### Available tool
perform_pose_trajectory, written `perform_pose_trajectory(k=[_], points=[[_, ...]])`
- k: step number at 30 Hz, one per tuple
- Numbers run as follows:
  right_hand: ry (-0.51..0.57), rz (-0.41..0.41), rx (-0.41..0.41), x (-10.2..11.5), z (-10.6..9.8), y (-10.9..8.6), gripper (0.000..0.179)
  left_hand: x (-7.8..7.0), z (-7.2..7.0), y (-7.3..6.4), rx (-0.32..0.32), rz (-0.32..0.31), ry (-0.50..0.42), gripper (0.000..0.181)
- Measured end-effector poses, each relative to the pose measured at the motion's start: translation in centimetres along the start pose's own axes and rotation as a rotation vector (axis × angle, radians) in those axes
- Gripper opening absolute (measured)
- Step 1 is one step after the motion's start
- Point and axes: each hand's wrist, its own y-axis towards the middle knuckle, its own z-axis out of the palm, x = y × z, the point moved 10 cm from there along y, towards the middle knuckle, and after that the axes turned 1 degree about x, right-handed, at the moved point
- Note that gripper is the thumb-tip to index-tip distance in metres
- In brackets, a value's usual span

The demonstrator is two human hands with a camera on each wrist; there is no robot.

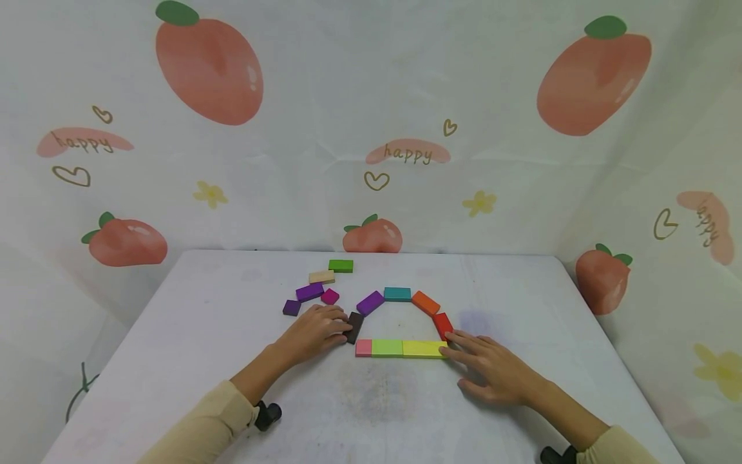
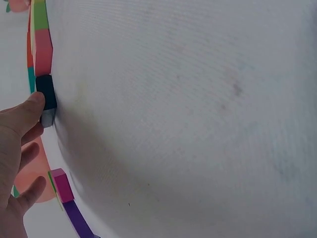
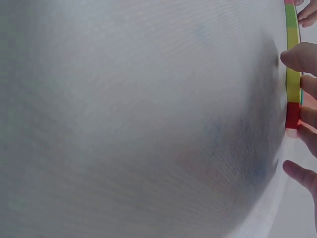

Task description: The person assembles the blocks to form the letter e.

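Note:
My left hand (image 1: pixel 317 330) is at the left foot of a block arch. Its thumb and a fingertip pinch a black block (image 1: pixel 354 327), seen dark in the left wrist view with the thumb (image 2: pixel 34 98) against it. From there a purple block (image 1: pixel 370 303), a teal block (image 1: pixel 397 294), an orange block (image 1: pixel 426 303) and a red block (image 1: pixel 442 326) curve over to the right. Below them lies a straight row of a pink block (image 1: pixel 363 348), a light green block (image 1: pixel 387 348) and a yellow block (image 1: pixel 423 349). My right hand (image 1: pixel 493 370) has fingers spread, fingertips at the red and yellow blocks.
Behind my left hand lie a magenta block (image 1: pixel 330 296), a second purple block (image 1: pixel 310 292), a dark purple block (image 1: pixel 292 307), a tan block (image 1: pixel 321 277) and a green block (image 1: pixel 341 265). The white table (image 1: pixel 232 309) meets a fruit-printed cloth (image 1: pixel 301 180) behind.

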Motion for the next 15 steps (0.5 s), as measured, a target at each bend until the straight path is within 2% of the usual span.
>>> perform_pose_trajectory(k=[15], points=[[0.006, 0.004, -0.008, -0.09, -0.01, -0.04, 0.066, -0.07, -0.09, 0.10, -0.008, 0.000, 0.004, 0.026]])
